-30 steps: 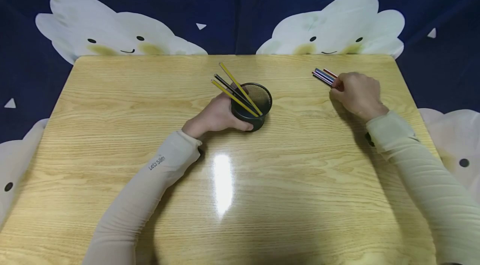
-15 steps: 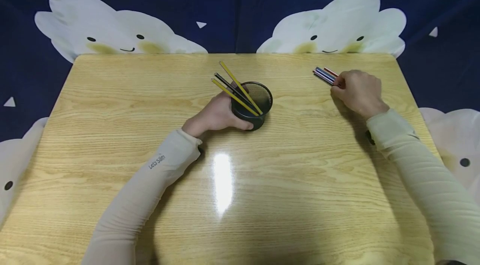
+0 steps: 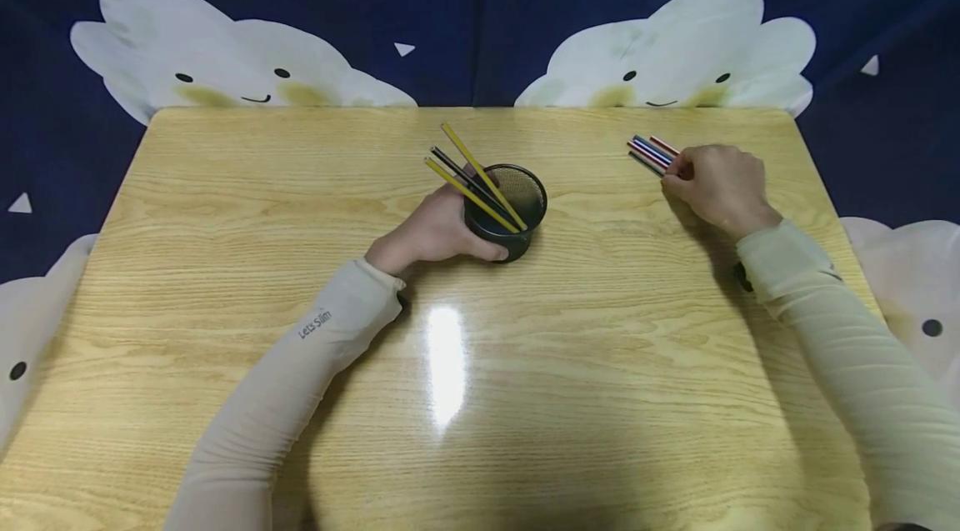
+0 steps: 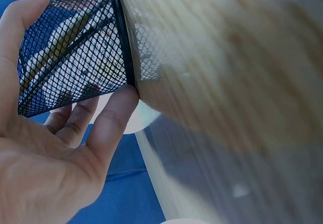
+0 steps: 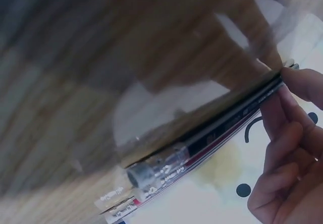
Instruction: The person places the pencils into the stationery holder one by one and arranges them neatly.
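My left hand (image 3: pixel 437 224) grips a black mesh pen cup (image 3: pixel 531 172) in the middle of the table, thumb on its near side. Two yellow pencils (image 3: pixel 459 184) and a dark pencil (image 3: pixel 442 156) lean left out of the cup. In the left wrist view, the fingers curl round the mesh wall (image 4: pixel 96 57), with the thumb at the base rim. To the right, my right hand (image 3: pixel 722 185) pinches the near end of a dark pencil (image 5: pixel 227 115) between thumb and fingers. Beside it lie several red, white and blue striped pencils (image 3: pixel 651 149), their near ends hidden by the hand.
The wooden table (image 3: pixel 600 364) has a bright light reflection (image 3: pixel 446 364) near its middle. Behind its far edge hangs a dark blue cloth (image 3: pixel 480 14) printed with white clouds.
The dark pencil at the right hand has moved slightly apart from the striped ones, leaving a narrow gap. The left hand and cup have stayed in place.
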### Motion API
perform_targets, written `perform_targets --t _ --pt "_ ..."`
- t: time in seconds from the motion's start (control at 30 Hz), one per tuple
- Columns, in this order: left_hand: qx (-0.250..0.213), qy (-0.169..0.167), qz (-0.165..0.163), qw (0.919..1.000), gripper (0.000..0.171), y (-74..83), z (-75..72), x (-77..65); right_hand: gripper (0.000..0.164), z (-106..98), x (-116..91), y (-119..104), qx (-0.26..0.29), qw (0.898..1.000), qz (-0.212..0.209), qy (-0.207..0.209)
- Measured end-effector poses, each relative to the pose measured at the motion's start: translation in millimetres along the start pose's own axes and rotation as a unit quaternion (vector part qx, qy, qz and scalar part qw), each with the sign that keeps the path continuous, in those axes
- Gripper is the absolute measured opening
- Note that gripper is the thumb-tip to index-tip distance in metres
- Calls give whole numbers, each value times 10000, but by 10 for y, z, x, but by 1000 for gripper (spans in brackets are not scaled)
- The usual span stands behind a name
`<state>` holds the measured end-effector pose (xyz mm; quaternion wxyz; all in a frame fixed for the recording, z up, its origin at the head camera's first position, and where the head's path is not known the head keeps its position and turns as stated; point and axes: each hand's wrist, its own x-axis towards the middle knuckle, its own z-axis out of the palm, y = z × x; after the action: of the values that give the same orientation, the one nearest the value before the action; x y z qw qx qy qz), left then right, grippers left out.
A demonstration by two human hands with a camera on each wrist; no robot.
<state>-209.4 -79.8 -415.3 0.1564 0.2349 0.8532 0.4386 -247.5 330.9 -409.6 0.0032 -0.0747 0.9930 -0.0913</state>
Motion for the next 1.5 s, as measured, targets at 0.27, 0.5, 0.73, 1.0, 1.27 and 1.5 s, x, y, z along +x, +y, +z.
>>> perform_targets --t 0.27,0.5,0.73,1.0,1.27,1.5 --pt "3 17 43 10000 104 -15 15 -9 18 21 -16 -32 -65 9997 -173 136" --pt "69 25 28 10000 108 -1 -5 -11 14 -32 -81 -143 234 9976 -475 443" --pt "79 3 -28 10000 108 9 -15 -6 6 -150 -225 -487 866 9834 -1173 1083" --pt "117 -11 -11 9999 108 15 -22 -8 3 -295 -320 -928 2513 9506 -1390 1179" --pt "74 -40 -22 10000 107 18 -33 -7 2 -486 -307 -1361 4157 8917 -1431 1071" --pt "75 -50 41 10000 102 -9 -18 12 4 -544 -253 -1632 5070 8237 -2123 1395"
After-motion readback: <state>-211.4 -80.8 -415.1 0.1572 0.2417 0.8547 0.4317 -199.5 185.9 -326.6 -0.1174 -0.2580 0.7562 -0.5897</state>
